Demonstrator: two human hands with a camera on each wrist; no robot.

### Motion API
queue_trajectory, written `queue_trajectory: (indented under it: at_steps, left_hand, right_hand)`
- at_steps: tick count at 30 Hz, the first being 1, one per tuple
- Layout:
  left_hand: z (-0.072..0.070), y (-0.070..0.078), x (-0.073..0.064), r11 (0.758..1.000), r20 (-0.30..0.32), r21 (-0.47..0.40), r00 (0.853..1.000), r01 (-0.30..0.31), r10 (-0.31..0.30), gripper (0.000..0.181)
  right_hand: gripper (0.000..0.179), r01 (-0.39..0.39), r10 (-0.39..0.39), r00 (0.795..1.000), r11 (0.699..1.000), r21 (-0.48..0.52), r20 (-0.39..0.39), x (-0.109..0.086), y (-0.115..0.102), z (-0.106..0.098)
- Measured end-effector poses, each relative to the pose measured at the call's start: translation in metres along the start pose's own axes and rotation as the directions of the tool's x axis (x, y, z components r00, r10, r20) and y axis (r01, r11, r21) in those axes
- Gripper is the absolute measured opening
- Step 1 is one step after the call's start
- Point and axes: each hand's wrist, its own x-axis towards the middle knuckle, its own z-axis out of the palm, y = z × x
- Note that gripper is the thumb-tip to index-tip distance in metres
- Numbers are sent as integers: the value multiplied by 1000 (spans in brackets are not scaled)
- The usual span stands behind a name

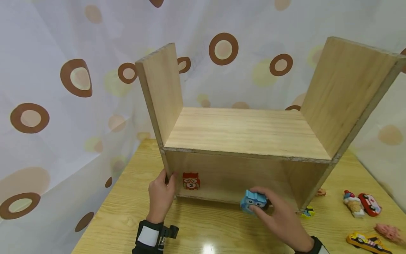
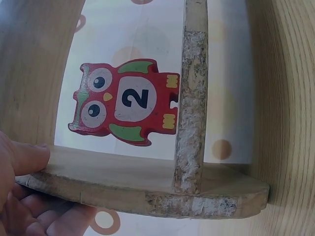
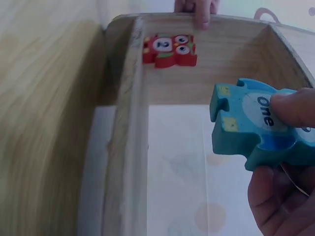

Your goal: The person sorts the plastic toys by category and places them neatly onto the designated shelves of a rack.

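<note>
Blue owl block [image 1: 253,201], pinched between thumb and fingers of the right hand [image 1: 280,218]. Head view: the block is held in front of the lower compartment of a two-tier wooden shelf [image 1: 247,128], towards its right half. The left hand [image 1: 161,197] clamps the front edge of the shelf's left side panel [image 1: 163,93]. A red owl block [image 1: 191,181] stands upright inside the compartment, near that panel. On the wooden table [image 1: 117,211], to the right, lie an ice-cream cone toy [image 1: 353,205], a red toy car [image 1: 370,204], a yellow toy vehicle [image 1: 368,242] and a pink figure [image 1: 389,232], the last too blurred to identify with confidence.

Left wrist view: thumb inside the panel, fingers outside; the red owl, marked "2", has its feet on the bottom board.

Right wrist view: the thumb lies across the front of the blue owl, beside the word "One", with fingers behind; the red owl appears at the far end of the compartment.
</note>
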Motion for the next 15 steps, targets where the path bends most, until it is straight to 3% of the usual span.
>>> queue_trajectory:
  at_steps: [9, 15]
  left_hand:
    - [-3, -3, -4, 1000, -12, 16, 1000, 10, -10, 28]
    - [-1, -2, 0, 1000, 1, 21, 1000, -5, 5, 26]
  right_hand:
    - [41, 93, -95, 995, 988, 121, 9, 44, -9, 39]
    - [40, 97, -101, 995, 989, 108, 28, 62, -6, 59]
